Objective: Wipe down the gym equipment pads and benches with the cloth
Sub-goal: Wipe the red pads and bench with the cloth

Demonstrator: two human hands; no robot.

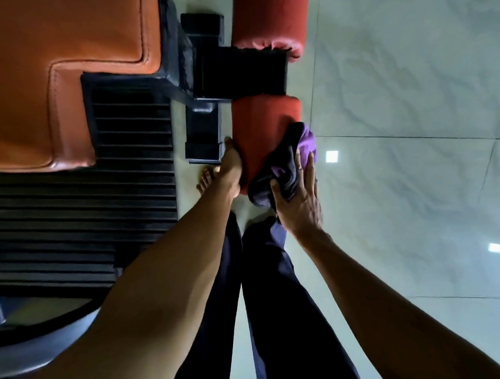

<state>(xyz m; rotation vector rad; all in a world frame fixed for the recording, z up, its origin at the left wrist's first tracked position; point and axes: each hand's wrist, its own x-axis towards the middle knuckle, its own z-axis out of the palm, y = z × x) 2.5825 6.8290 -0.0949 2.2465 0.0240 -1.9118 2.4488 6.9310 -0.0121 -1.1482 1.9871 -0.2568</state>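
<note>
- Two red roller pads, the far roller pad (270,12) and the near roller pad (263,121); one orange bench pad (59,54); one cloth (285,158).
- The right hand (299,204) grasps the cloth, thumb hooked in, fingers stretched, pressing it on the near roller pad's right end.
- The left hand (232,167), fingers straight, rests against its left side.

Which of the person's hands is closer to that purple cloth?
Right. The right hand holds the purple cloth against the near red roller pad; the left hand rests on the pad's opposite side, off the cloth.
</note>
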